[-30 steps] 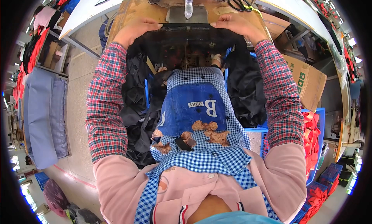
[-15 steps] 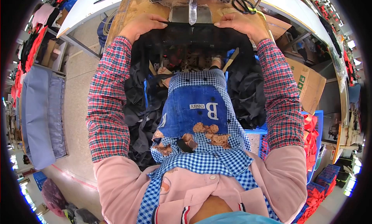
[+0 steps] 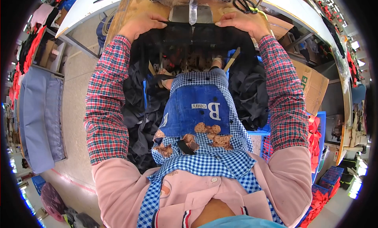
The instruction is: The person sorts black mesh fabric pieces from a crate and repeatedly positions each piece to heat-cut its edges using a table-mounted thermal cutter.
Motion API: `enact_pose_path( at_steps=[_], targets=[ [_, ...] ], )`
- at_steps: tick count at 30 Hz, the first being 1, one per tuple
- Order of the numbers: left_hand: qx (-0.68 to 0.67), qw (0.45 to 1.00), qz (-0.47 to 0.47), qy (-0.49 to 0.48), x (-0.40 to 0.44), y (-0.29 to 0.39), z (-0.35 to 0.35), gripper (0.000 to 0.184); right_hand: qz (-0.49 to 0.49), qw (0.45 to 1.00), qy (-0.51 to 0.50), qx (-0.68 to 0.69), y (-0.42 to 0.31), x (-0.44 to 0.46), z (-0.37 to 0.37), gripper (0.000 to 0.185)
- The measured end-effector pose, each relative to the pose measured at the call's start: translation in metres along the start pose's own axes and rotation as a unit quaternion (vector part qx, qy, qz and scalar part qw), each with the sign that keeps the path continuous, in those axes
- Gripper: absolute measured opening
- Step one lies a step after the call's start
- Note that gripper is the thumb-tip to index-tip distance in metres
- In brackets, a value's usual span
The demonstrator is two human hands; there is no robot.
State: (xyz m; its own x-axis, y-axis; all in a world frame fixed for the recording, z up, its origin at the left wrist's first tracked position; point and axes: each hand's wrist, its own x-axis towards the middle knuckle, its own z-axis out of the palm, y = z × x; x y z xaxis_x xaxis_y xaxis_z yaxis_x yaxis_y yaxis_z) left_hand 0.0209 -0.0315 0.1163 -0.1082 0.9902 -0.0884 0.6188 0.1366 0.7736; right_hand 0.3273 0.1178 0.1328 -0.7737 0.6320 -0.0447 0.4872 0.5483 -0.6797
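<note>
L hand [image 3: 142, 24] & R hand [image 3: 246, 24] each pinch top edge of sheer black fabric [image 3: 193, 35], thumb vs fingers, stretched btwn them at near edge of wooden bench [image 3: 151, 12], just by metal plate [image 3: 202, 14]; apron [image 3: 197, 104] reads "B" + "OBBY", green print on cardboard box [image 3: 311, 84] illegible

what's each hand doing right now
Left hand: closed on the sheer black fabric's top edge, at one corner.
Right hand: closed on the same edge, at the other.
</note>
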Motion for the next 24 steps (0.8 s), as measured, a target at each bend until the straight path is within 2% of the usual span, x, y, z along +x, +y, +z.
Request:
enact_pose_path(
  at_steps=[3,12,15,18,24],
  targets=[
    [0.0,1.0,-0.012,-0.002,-0.005,0.004,-0.002,0.033,0.026,0.997,-0.063,0.04,0.01,0.007,-0.004,0.043],
    [-0.003,0.999,-0.047,0.006,-0.016,0.007,-0.009,0.037,0.017,1.0,-0.012,0.015,0.035,0.028,0.005,0.045],
    [0.001,0.998,-0.057,-0.018,-0.017,0.011,-0.01,0.042,0.007,0.998,-0.048,0.041,0.033,0.035,0.003,0.049],
    [-0.002,0.998,-0.057,-0.009,-0.016,0.012,-0.008,0.04,0.029,0.995,-0.082,0.048,0.016,0.033,-0.004,0.06],
    [-0.005,0.998,-0.054,0.014,-0.016,0.011,-0.007,0.036,0.007,0.998,-0.05,0.024,0.031,0.045,0.002,0.058]
  ],
)
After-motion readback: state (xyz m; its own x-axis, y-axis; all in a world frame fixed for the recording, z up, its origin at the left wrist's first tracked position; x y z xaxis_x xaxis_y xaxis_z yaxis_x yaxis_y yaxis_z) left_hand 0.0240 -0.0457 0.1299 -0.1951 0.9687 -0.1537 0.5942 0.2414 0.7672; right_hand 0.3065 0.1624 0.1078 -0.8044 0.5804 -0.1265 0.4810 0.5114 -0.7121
